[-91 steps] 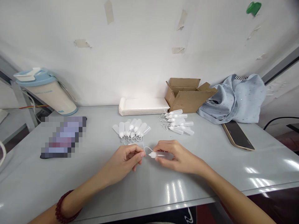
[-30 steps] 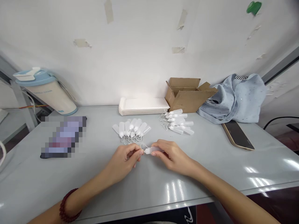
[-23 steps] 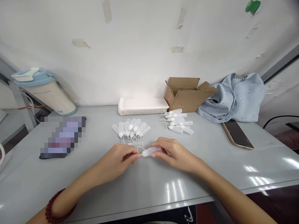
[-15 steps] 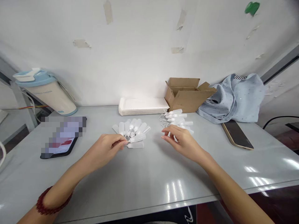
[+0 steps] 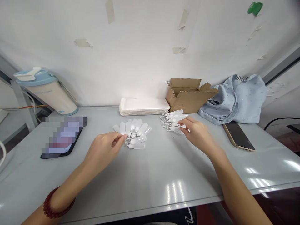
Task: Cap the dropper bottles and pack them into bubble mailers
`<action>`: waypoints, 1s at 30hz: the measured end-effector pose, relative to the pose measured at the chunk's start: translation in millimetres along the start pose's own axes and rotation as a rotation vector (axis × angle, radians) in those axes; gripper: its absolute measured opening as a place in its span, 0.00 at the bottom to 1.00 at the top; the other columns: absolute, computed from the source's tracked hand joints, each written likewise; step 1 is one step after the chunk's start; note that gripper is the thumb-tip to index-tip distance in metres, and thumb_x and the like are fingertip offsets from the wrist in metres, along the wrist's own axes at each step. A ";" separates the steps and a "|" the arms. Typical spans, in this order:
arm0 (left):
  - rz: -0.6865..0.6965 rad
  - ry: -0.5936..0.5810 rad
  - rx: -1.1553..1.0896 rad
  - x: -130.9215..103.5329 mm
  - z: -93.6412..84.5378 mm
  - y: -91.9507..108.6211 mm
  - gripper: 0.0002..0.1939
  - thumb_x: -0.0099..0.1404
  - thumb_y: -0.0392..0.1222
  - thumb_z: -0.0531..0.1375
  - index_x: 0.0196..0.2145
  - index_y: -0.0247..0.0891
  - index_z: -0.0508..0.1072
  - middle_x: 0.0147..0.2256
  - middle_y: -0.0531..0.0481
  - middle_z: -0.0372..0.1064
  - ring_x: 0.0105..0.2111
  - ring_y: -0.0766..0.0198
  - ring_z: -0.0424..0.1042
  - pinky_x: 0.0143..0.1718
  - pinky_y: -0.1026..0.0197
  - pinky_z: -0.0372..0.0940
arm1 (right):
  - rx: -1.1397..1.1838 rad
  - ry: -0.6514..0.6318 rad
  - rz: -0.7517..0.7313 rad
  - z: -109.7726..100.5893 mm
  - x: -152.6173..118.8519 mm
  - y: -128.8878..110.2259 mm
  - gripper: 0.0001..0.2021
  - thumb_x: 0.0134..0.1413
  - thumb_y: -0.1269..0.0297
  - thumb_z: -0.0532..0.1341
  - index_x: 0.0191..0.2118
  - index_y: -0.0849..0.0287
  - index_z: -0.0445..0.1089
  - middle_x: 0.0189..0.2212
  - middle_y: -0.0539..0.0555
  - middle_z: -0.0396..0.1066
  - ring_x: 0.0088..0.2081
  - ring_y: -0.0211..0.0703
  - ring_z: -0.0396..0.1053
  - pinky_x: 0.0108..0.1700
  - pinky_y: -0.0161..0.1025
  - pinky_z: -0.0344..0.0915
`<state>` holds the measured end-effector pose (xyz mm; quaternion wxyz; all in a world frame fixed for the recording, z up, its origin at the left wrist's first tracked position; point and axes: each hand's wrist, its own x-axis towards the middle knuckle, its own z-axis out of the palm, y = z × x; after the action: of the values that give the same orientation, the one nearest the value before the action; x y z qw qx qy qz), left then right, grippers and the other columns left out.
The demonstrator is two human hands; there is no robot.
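Small translucent plastic bottles with white tips and thin white strings lie in two groups. A fanned cluster of bottles (image 5: 138,129) is in the middle of the table, and my left hand (image 5: 105,145) is at its left edge. Thumb and forefinger are pinched together there by the strings; what they hold, if anything, is too small to make out. To the right, a row of bottles (image 5: 177,120) lies roughly side by side, strings towards the left. My right hand (image 5: 199,134) is at their right ends, its curved thumb and forefinger slightly apart and partly covering the nearest bottles.
Behind the bottles sit a white stack of flat pieces (image 5: 144,106) and an opened cardboard box (image 5: 192,100). A pale blue bag (image 5: 246,100) and a phone (image 5: 239,136) are at right. At left are a tumbler (image 5: 51,93) and another phone (image 5: 67,137).
My right hand has moved right and slightly up, from the near left of the row to its right ends. The nearest bottles there have shifted left. My left hand has barely moved.
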<state>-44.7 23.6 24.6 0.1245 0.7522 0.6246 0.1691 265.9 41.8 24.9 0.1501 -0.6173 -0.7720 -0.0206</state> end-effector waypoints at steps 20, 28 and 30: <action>0.026 0.250 -0.168 -9.0 7.2 13.7 0.10 0.64 0.47 0.53 0.33 0.39 0.69 0.19 0.58 0.66 0.17 0.67 0.60 0.22 0.66 0.56 | -0.231 -0.263 0.237 -1.6 0.2 9.6 0.05 0.50 0.69 0.61 0.35 0.61 0.70 0.36 0.58 0.72 0.38 0.51 0.69 0.27 0.37 0.54; 0.199 0.213 -0.151 -14.3 15.4 15.1 0.09 0.66 0.44 0.51 0.34 0.39 0.69 0.19 0.58 0.65 0.18 0.68 0.60 0.22 0.67 0.56 | 0.181 -0.185 0.106 -9.2 -3.8 -5.8 0.04 0.48 0.65 0.57 0.30 0.59 0.67 0.27 0.50 0.69 0.28 0.40 0.65 0.28 0.34 0.57; 0.245 0.146 -0.162 -16.8 18.2 16.7 0.10 0.67 0.44 0.50 0.36 0.39 0.69 0.19 0.58 0.64 0.17 0.68 0.58 0.22 0.67 0.56 | 0.333 -0.122 0.093 -11.6 -5.4 -14.3 0.03 0.48 0.66 0.57 0.28 0.58 0.67 0.25 0.49 0.68 0.27 0.38 0.63 0.27 0.34 0.57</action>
<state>-25.0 4.4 13.0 0.1173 0.7960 0.5198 0.2870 255.6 30.8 36.7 0.2039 -0.6191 -0.7430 0.1519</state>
